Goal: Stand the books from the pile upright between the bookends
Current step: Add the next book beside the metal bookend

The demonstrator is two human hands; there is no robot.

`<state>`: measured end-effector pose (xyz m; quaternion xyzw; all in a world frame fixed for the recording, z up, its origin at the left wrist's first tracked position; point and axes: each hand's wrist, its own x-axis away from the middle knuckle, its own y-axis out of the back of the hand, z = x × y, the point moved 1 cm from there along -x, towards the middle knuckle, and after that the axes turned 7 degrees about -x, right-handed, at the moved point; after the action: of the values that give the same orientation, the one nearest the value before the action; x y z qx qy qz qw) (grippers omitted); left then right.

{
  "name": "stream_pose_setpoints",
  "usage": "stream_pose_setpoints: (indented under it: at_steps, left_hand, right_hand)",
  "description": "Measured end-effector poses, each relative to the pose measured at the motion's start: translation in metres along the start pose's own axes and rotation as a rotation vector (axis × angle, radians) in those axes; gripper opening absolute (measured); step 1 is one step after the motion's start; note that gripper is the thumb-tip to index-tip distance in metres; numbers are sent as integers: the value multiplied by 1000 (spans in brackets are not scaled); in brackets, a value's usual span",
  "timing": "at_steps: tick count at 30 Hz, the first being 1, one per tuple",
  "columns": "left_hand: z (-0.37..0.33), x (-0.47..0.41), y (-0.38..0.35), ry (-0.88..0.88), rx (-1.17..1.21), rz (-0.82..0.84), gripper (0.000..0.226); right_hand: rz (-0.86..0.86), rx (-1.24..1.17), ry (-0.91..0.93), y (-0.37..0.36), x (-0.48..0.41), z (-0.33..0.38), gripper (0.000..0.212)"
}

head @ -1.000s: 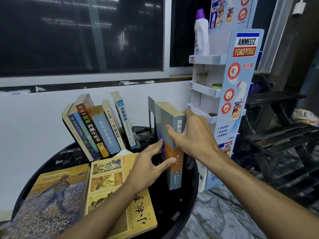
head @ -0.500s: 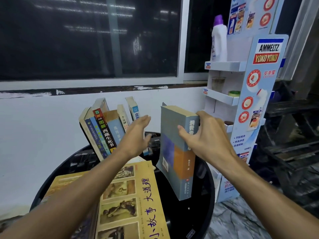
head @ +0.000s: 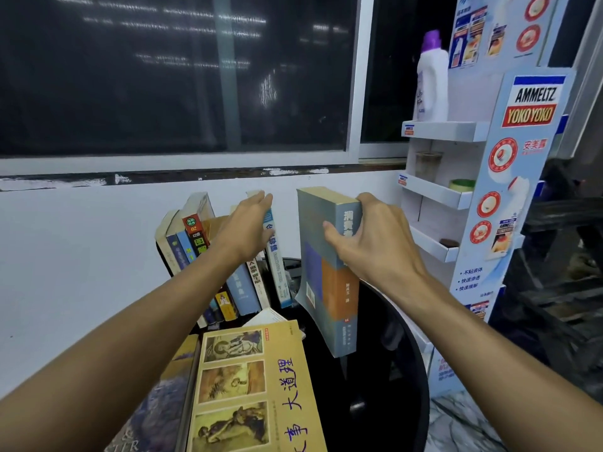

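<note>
Slotting step: right hand (head: 375,246) curls its fingers round the grey book (head: 329,288); left hand (head: 248,226), fingers straight, presses the leaning row (head: 243,291). Next, likely: straighten it, stand the book alongside.

- Grey book (head: 326,288): a thick paperback with blue and orange blocks on the cover and a Chinese title down the spine. It is held nearly upright with its foot tipped toward the camera. The right hand (head: 368,246) grips the top of the spine. A gap separates it from the row.
- Row of books (head: 202,256): several paperbacks standing at the back of the black surface (head: 385,370), tops leaning left. The left hand (head: 248,226) lies flat against them, fingers on the blue-and-white book (head: 277,265) at the right end.
- Yellow book (head: 257,386): lying flat, cover up, with three old pictures and blue lettering.
- Purple-toned book (head: 153,415): lying flat just to its left.
</note>
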<state>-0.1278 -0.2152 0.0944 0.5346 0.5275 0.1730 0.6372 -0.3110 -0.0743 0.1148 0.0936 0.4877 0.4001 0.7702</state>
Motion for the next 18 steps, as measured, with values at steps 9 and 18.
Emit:
stream_pose_setpoints:
  at_steps: [9,18]
  left_hand:
    - [9,-5,-1,-23,32,-35,23]
    - [16,-5,-8,-30,48,-53,24]
  right_hand:
    - [-24,-27,25,-43,-33,2,33]
    - [-38,-50,-32,-97,-59,-11,46]
